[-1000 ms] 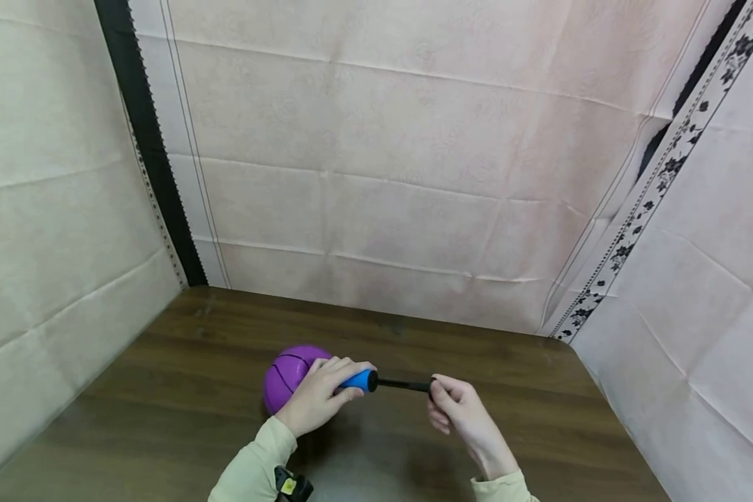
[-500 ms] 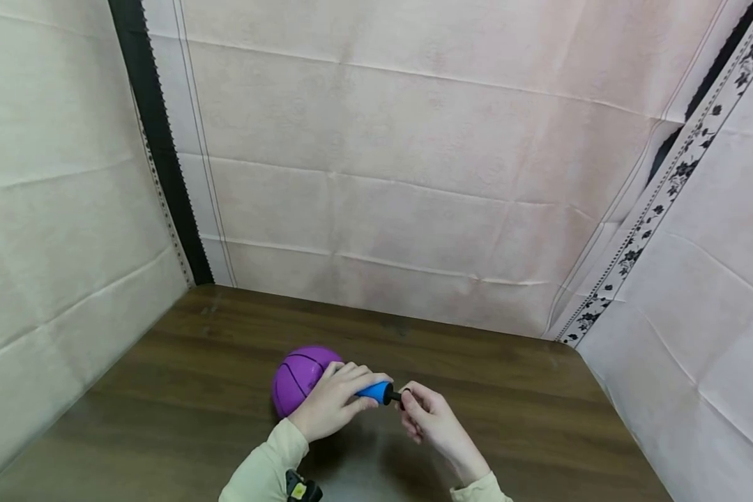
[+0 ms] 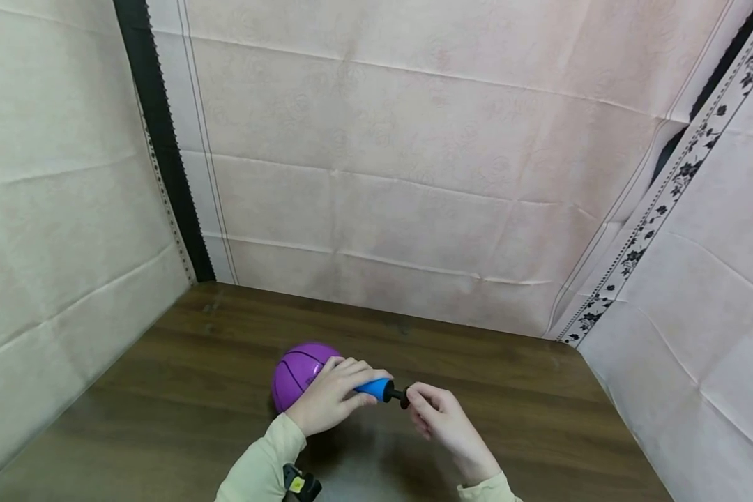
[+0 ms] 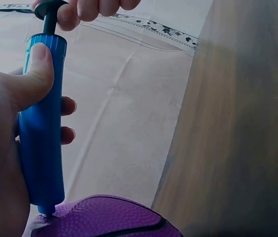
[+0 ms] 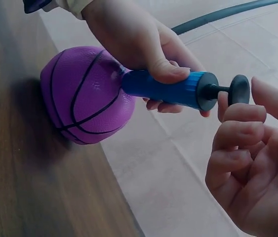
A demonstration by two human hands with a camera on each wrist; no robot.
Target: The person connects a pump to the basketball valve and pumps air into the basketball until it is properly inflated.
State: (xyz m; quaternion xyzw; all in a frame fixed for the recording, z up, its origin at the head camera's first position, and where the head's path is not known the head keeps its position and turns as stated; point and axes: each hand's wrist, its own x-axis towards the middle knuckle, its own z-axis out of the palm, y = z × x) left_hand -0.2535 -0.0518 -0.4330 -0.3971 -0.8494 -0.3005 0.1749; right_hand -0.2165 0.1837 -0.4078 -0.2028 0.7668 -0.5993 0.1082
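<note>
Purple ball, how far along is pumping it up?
Done: the blue pump sits end-on against the purple ball. Under way: the left hand grips the pump, and the right hand holds the black handle, with a short rod showing. Left: likely more strokes, since the ball looks sunken beside the pump, then removing it.

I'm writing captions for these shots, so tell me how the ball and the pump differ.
The ball is purple, lined in black; the pump is blue with a black plunger. The ball is rounded, the pump a straight tube. The ball looks pebbled, the pump mostly smooth. Both carry black, and they meet at the pump's tip.
</note>
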